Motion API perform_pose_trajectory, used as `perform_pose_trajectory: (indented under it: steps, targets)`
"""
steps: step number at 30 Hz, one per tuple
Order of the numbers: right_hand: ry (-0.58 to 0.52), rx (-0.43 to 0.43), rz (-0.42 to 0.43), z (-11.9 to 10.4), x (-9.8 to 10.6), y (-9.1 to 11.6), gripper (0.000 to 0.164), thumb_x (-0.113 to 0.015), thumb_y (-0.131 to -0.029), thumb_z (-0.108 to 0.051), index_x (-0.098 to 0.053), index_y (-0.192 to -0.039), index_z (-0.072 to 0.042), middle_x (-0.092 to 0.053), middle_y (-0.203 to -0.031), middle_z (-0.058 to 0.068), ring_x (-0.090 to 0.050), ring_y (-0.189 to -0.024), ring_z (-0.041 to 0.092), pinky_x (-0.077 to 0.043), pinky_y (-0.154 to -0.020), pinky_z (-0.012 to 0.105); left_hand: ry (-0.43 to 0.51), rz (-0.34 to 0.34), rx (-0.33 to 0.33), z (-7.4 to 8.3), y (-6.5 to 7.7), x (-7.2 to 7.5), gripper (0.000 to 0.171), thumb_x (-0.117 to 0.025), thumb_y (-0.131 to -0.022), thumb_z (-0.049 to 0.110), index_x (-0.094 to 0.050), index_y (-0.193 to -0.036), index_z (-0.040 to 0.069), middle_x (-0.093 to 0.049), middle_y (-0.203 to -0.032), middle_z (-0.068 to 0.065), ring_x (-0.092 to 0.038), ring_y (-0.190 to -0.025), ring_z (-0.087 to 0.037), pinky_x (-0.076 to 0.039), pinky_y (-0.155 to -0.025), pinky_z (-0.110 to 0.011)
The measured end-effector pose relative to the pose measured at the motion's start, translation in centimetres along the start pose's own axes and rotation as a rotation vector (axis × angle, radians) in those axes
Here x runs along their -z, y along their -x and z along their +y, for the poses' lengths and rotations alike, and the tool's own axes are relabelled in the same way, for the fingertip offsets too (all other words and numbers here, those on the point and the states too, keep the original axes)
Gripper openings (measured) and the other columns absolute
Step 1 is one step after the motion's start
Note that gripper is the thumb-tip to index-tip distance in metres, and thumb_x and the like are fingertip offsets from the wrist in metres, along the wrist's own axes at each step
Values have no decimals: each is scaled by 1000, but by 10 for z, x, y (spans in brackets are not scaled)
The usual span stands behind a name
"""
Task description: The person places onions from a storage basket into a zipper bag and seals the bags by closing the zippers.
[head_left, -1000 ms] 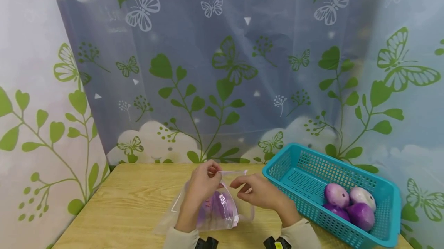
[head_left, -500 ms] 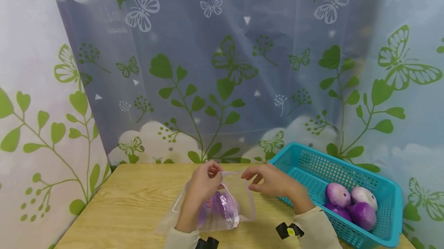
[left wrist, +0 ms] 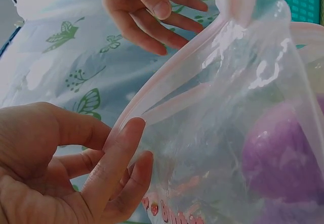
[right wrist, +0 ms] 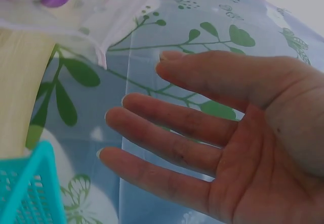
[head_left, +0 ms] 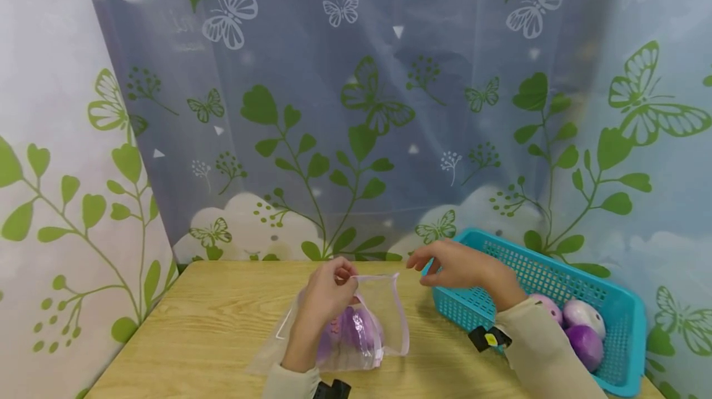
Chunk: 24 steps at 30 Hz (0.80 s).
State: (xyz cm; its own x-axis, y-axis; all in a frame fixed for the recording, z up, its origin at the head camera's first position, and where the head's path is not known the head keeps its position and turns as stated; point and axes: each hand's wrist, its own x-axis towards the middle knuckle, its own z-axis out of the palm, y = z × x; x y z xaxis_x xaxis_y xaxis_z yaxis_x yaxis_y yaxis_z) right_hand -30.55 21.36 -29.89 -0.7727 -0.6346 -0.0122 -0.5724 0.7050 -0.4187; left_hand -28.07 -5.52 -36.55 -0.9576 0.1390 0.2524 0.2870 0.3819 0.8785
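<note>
Fingers (left wrist: 116, 155) of the left hand (head_left: 322, 294) in a pinch on the clear bag (left wrist: 202, 138), right hand (head_left: 458, 266) loose, empty

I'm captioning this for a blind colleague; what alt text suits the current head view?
A person's left hand holds the edge of a clear bag containing purple things, at a wooden table. The right hand, holding nothing, is near a teal basket with onion-like bulbs in it.
</note>
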Motion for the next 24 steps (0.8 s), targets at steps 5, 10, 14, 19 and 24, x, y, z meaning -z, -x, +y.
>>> perform_pose_trajectory:
  steps: [5,10,14,19,24]
  targets:
    - [6,-50,-39,6,10,0,33,-69,-97,-13,-67,-130,-12,-70,-124,10,-73,-105,25,-61,-85,33,-28,-10,3,-1,2,0,7,-62,-93,6,-66,-97,3,-67,-91,-12,-71,-63,-16,-58,-61,-28]
    - [17,-74,-86,15,20,-1,31,-70,-97,-13,-67,-128,-11,-69,-124,11,-71,-108,27,-60,-87,36,-36,-22,0,-1,2,1,7,-62,-94,7,-66,-97,3,-67,-88,-11,-70,-61,-15,-58,-60,-28]
    - [19,-111,-147,23,28,-1,34,-70,-97,-14,-66,-130,-9,-69,-124,15,-71,-99,21,-62,-77,37,-42,-36,1,-1,3,1,7,-62,-93,7,-66,-97,3,-67,-86,-10,-69,-59,-14,-57,-59,-28]
    - [-3,-224,-237,32,38,3,37,-70,-97,-17,-62,-133,-9,-68,-126,17,-69,-104,20,-63,-72,39,-56,-46,4,2,4,2,8,-63,-91,8,-66,-97,4,-67,-84,-9,-71,-59,-18,-55,-60,-28]
    - [16,-338,-261,46,45,9,41,-70,-96,-16,-61,-136,-10,-70,-122,12,-68,-99,18,-63,-73,40,-70,-60,8,3,4,2,7,-63,-91,8,-67,-97,5,-67,-86,-9,-72,-60,-18,-54,-60,-28]
